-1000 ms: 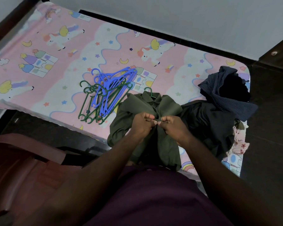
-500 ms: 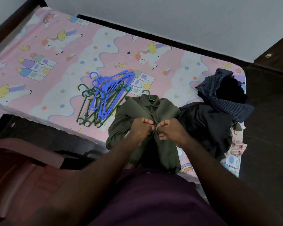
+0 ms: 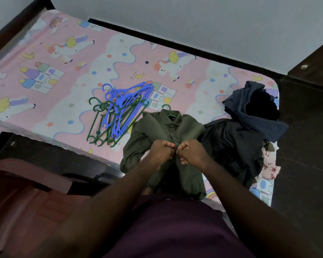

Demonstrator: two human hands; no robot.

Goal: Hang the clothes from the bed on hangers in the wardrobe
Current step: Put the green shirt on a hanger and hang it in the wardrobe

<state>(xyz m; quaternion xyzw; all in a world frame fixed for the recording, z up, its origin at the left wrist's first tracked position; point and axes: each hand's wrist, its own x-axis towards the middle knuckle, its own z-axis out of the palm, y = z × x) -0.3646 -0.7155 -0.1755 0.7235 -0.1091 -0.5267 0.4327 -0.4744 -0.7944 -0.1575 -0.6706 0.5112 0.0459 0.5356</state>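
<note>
On the bed (image 3: 63, 58), blue and green hangers (image 3: 117, 114) lie heaped at 10 o'clock from the olive shirt (image 3: 151, 131). The shirt lies lengthwise, collar at 12 o'clock with a green hanger hook (image 3: 167, 109) poking out and hem at 6 o'clock over the bed's edge. Its neck label is too small to read. The left hand (image 3: 161, 151) and right hand (image 3: 191, 152), fingers curled, pinch its buttoned front. Dark clothes (image 3: 237, 146) are piled at 3 o'clock.

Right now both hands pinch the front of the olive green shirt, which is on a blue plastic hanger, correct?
Not blue: in the head view the olive green shirt is on a green plastic hanger. The left hand and right hand do pinch its front.
</note>
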